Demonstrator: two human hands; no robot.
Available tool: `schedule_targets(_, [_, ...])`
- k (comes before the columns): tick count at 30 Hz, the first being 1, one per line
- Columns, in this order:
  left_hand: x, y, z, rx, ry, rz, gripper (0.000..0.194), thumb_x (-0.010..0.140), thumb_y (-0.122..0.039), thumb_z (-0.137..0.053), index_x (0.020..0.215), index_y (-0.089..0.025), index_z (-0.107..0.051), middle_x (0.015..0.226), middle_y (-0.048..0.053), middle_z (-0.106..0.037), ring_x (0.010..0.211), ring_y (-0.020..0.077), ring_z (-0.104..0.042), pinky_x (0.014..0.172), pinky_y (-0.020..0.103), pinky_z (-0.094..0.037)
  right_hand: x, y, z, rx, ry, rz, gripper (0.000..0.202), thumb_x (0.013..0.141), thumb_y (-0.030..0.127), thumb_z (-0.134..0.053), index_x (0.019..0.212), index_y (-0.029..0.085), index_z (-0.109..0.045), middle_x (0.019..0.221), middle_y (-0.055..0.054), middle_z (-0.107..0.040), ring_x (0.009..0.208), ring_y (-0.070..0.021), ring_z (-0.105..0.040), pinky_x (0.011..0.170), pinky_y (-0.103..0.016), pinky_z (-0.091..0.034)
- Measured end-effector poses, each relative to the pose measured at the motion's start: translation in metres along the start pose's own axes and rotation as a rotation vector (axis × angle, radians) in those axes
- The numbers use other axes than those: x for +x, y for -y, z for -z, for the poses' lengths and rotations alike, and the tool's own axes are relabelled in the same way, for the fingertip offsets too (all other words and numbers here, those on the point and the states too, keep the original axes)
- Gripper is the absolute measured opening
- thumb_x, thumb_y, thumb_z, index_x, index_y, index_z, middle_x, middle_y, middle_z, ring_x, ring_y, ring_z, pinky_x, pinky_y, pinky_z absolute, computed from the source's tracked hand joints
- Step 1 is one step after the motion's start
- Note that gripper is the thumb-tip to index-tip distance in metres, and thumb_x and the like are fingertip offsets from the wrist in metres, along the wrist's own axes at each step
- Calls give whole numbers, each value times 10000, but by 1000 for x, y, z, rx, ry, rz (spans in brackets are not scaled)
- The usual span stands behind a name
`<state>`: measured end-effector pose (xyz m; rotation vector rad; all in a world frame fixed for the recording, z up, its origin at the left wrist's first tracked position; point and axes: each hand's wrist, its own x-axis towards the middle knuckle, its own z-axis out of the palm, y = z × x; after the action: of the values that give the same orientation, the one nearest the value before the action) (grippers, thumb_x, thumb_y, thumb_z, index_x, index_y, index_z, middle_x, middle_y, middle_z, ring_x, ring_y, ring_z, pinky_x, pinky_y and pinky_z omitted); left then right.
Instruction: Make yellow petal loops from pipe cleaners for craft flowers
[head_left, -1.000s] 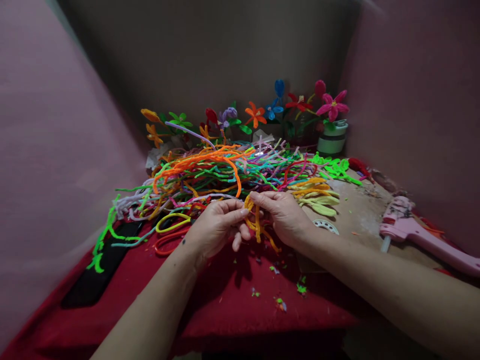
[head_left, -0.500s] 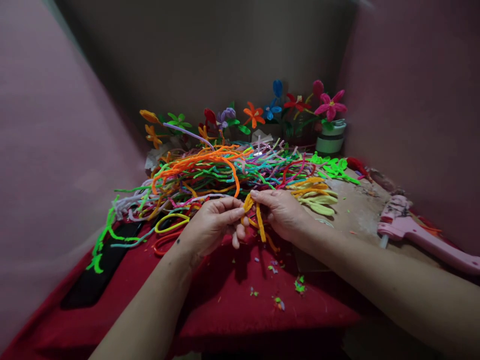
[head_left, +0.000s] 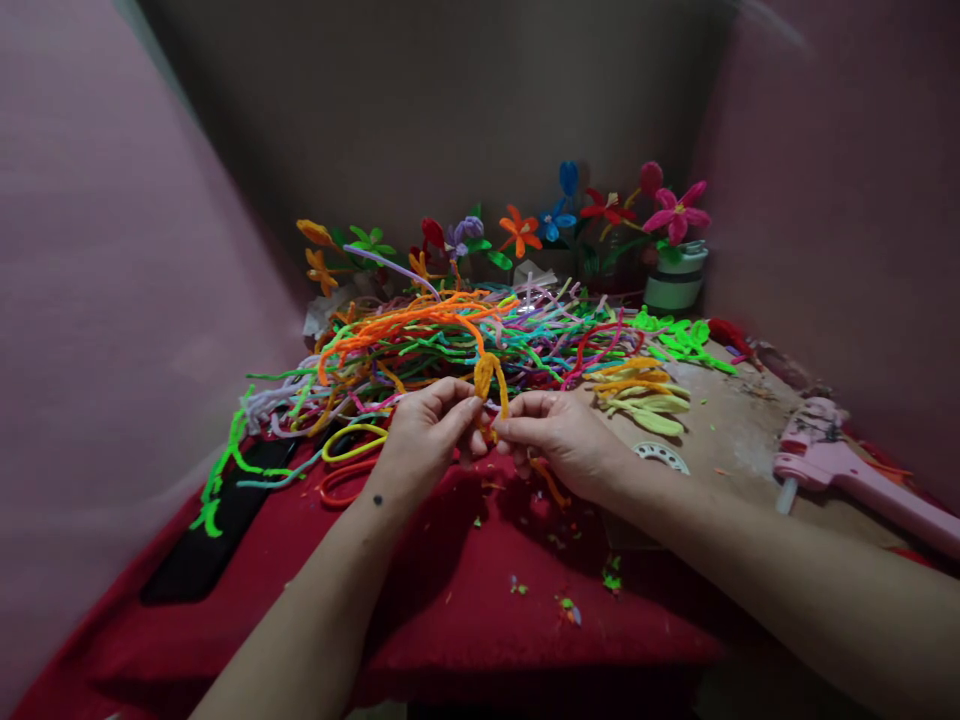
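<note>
Between both hands an orange-yellow pipe cleaner point(head_left: 486, 376) is bent into a narrow upright loop, with one strand curving down on the right. My left hand point(head_left: 435, 425) pinches it at the base of the loop. The fingers of my right hand point(head_left: 551, 430) are closed on the strand at the right. An orange end hangs below my right hand. Just behind the hands lies a large tangled pile of coloured pipe cleaners point(head_left: 450, 335), with orange ones on top. Yellow and orange looped pieces point(head_left: 637, 390) lie to the right of the pile.
A pink glue gun point(head_left: 832, 455) lies at the right on a brown board point(head_left: 742, 430). A black phone-like slab point(head_left: 199, 555) is at the left on the red cloth point(head_left: 420, 600). Pipe-cleaner flowers point(head_left: 520, 232) stand at the back, near a pale green container point(head_left: 675, 278).
The loop now stands up above the fingers, and my right hand has moved down along the strand. The whole view has shifted slightly, uncovering a white ring-shaped item near my right wrist.
</note>
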<state>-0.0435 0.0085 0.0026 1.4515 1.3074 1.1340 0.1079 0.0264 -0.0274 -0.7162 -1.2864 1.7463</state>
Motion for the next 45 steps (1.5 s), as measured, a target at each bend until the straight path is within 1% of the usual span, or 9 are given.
schedule_targets(5, [-3, -1, -3, 14, 28, -13, 125, 743, -253, -591, 725, -133, -563, 519, -13, -589, 419, 89, -528, 407, 183, -419, -3, 7, -5, 99, -105, 150, 167, 684, 273, -678, 699, 145, -572, 650, -17, -660, 534, -101, -587, 557, -251, -479])
schedule_targets(13, [-8, -1, -12, 11, 57, -46, 140, 749, -276, -593, 744, -147, -539, 455, -35, -565, 373, 90, -509, 391, 188, -416, -4, 11, -5, -76, -239, 239, 115, 682, 243, -676, 674, 149, -611, 582, 11, -609, 490, -83, -526, 495, -219, -433])
schedule_targets(20, [-9, -1, -12, 18, 93, -63, 117, 771, -233, -553, 834, -134, -551, 460, -37, -566, 361, 97, -511, 375, 198, -427, -4, 8, -3, -154, -253, 295, 82, 721, 237, -647, 708, 156, -639, 622, 8, -613, 527, -90, -526, 526, -228, -435])
schedule_targets(28, [-10, 1, -14, 39, 77, -59, 92, 760, -221, -559, 804, -142, -542, 466, -34, -563, 356, 104, -518, 335, 186, -404, -4, 2, -1, -338, -245, 395, 47, 734, 190, -623, 704, 170, -652, 676, 7, -615, 642, -114, -539, 623, -242, -434])
schedule_targets(30, [-11, 2, -15, 21, 77, -53, 94, 754, -223, -566, 798, -143, -542, 458, -35, -561, 349, 105, -514, 323, 184, -399, -5, 2, -1, -358, -225, 384, 48, 733, 184, -618, 701, 169, -650, 670, 9, -610, 636, -112, -531, 616, -239, -428])
schedule_targets(33, [-11, 1, -15, -47, 76, -25, 136, 740, -248, -596, 803, -140, -540, 459, -29, -571, 355, 111, -517, 327, 197, -419, -5, 5, -1, -303, -213, 289, 60, 712, 206, -637, 683, 154, -639, 640, 6, -604, 587, -103, -516, 559, -228, -413])
schedule_targets(35, [-10, -1, -15, -69, 59, -13, 165, 731, -261, -616, 799, -135, -536, 461, -23, -580, 350, 110, -516, 335, 204, -432, -5, 8, -1, -253, -190, 242, 108, 704, 245, -646, 675, 142, -631, 617, 3, -596, 565, -101, -511, 539, -226, -411])
schedule_targets(38, [-9, -4, -16, -70, 18, -7, 170, 722, -255, -626, 789, -126, -538, 469, -12, -591, 350, 114, -523, 332, 208, -438, -5, 10, 0, -243, -156, 248, 211, 751, 312, -596, 647, 129, -610, 585, -1, -572, 552, -100, -502, 546, -234, -415])
schedule_targets(45, [-10, -1, -19, -115, 11, -2, 148, 727, -228, -610, 821, -128, -555, 453, -17, -588, 336, 125, -523, 325, 220, -446, -3, 8, 1, -349, -235, 242, 256, 771, 292, -569, 568, 139, -538, 521, 33, -476, 503, -74, -419, 487, -213, -342])
